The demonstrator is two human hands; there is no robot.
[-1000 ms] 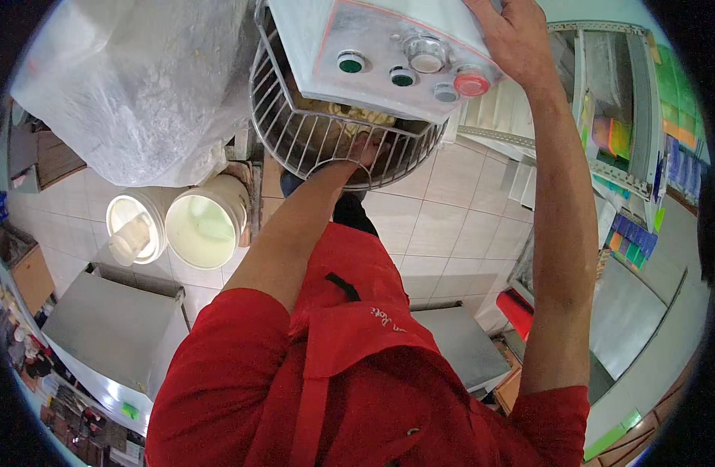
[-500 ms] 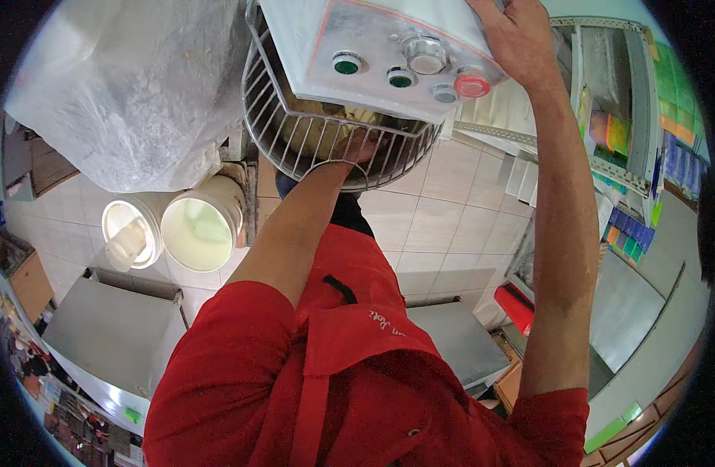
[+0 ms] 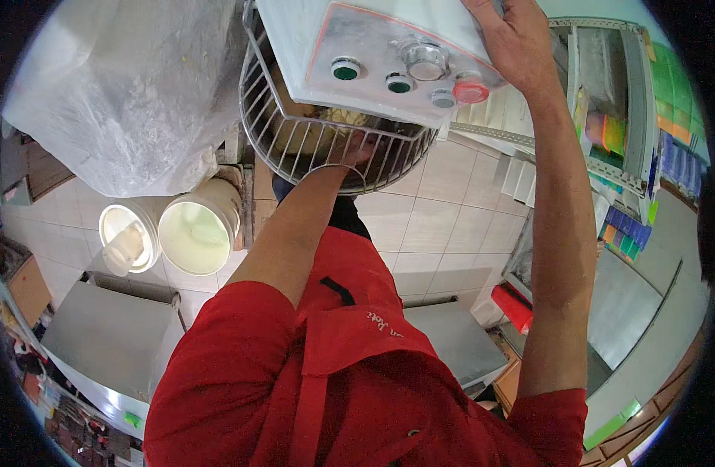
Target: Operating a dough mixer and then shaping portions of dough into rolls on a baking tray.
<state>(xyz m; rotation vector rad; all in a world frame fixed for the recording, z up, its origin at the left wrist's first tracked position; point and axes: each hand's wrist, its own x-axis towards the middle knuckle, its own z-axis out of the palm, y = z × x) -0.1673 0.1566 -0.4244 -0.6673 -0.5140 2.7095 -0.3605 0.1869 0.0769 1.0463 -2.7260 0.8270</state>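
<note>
A mixer's white head with its control panel (image 3: 373, 62) stands at the top, over a metal bowl (image 3: 388, 167) ringed by a wire guard (image 3: 275, 128). Pale yellowish dough (image 3: 307, 136) lies in the bowl. My left hand (image 3: 361, 148) reaches through an opening in the guard into the bowl, beside the dough. Bars and shadow hide its fingers, so its grip does not show. My right hand (image 3: 517, 43) rests against the right edge of the mixer's head, thumb apart from the fingers. The picture's upper edge cuts off its fingertips.
Left of the mixer hangs a large clear plastic sheet (image 3: 131, 86) over something bulky. Below it stand two white buckets (image 3: 198, 233) (image 3: 130, 241) on the tiled floor (image 3: 443, 210). A metal shelf rack (image 3: 645, 101) is at the right. Metal cabinets (image 3: 108, 335) flank me.
The whole view has shifted slightly. My left hand has moved a little inside the bowl; the right hand keeps its place on the mixer's head.
</note>
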